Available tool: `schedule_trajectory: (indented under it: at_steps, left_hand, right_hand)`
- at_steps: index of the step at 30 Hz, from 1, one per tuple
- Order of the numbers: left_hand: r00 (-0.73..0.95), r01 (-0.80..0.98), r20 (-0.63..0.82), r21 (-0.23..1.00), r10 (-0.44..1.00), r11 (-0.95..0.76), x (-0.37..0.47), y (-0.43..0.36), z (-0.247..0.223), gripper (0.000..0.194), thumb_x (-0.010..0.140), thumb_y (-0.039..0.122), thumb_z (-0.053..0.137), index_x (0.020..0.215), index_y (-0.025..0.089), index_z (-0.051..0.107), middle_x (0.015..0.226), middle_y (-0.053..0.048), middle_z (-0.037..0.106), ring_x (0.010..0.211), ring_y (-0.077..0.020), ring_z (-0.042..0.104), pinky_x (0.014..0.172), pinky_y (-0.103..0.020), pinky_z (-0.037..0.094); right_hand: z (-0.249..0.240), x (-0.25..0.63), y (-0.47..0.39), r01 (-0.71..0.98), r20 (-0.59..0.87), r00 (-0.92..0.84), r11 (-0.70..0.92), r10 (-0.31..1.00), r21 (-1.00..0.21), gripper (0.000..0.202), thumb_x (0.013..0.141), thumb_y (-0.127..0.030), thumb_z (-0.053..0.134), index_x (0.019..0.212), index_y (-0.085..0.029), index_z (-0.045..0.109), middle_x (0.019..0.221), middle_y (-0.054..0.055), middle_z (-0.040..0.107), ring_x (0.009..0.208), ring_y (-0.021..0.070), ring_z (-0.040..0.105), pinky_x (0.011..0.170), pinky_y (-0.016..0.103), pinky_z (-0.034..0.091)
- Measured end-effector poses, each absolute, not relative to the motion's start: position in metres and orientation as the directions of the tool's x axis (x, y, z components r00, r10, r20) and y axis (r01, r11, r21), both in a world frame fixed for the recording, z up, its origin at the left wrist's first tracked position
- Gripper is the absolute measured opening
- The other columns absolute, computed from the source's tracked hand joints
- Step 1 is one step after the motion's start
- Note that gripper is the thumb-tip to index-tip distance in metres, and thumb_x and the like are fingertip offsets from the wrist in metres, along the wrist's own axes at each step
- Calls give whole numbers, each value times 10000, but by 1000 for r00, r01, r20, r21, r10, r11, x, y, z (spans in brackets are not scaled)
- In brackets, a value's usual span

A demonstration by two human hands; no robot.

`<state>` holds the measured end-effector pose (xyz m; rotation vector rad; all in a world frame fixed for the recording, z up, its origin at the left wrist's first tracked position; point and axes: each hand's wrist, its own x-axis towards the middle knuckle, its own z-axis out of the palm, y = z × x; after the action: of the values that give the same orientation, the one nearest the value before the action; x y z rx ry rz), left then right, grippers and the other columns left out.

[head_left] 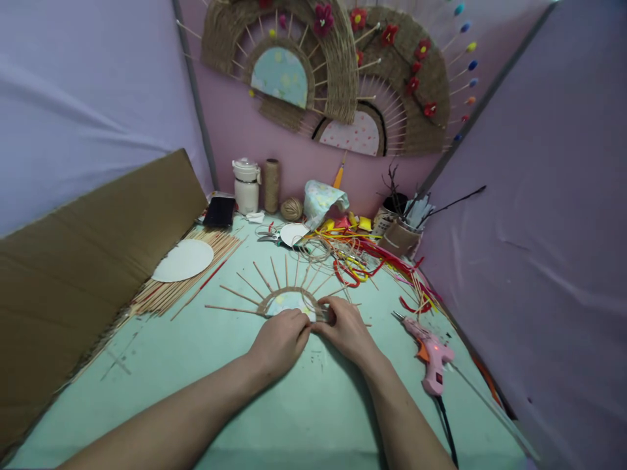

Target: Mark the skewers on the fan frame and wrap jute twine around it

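Note:
A half-circle fan piece (285, 301) lies flat on the table, with pale floral fabric in its middle, a brown twine rim and several thin sticks spreading outward. My left hand (280, 341) is closed at its straight lower edge and covers part of the fabric. Beside it, my right hand (347, 328) curls round the rim's right end, thumb and fingers pinched close to my left fingertips. A thin strand seems to loop near the right side of the rim. What lies between the fingertips is mostly hidden.
A pink glue gun (434, 356) lies at right, its cord running to the front edge. Bundled sticks (183, 287) and a white oval (185, 260) lie left, beside a cardboard panel (98, 248). Behind are tangled pipe cleaners (362, 251), pliers (268, 238), a twine ball (292, 209) and a jar (246, 189).

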<state>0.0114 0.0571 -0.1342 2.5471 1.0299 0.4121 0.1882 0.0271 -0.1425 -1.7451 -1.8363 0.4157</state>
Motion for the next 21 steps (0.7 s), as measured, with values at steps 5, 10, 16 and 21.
schedule_trajectory:
  at_steps: [5,10,16,21]
  left_hand:
    - [672,613,145,442,726,-655,11,55,-137,214,921,240,430,828,176,611,847,-70,662,841,-209,607,750,-312,452]
    - [649,607,167,474,742,-637,11,56,-139,214,912,235,423,817,187,608,831,-68,670,804,-202,615,716,-305,448]
    - [621,621,135,516,772,-590,9,59,-137,209,903,222,422,864,182,623,874,-80,690,853,-219,628,751,-323,455]
    - [614,567,180,578,769,-587,8,56,-134,200,889,212,427,817,181,610,837,-73,679,800,-204,618,719,-310,443]
  right_hand:
    - [-144,188,27,836,160,-9,96,987,-540,529,730,-383,723,1193,-203,542,1093,85,634,992,256,572,844,368,365]
    - [-142,188,34,861,114,-26,80,993,-502,655,717,-378,730,1297,-210,476,1151,94,597,1072,282,531,870,384,329]
    - [-136,183,42,871,112,-72,118,991,-476,339,760,-380,688,1051,-223,617,993,55,617,978,254,551,827,359,327]
    - [-130,183,46,815,181,-24,124,983,-566,315,750,-365,675,1000,-186,605,924,42,630,836,212,571,781,337,362]
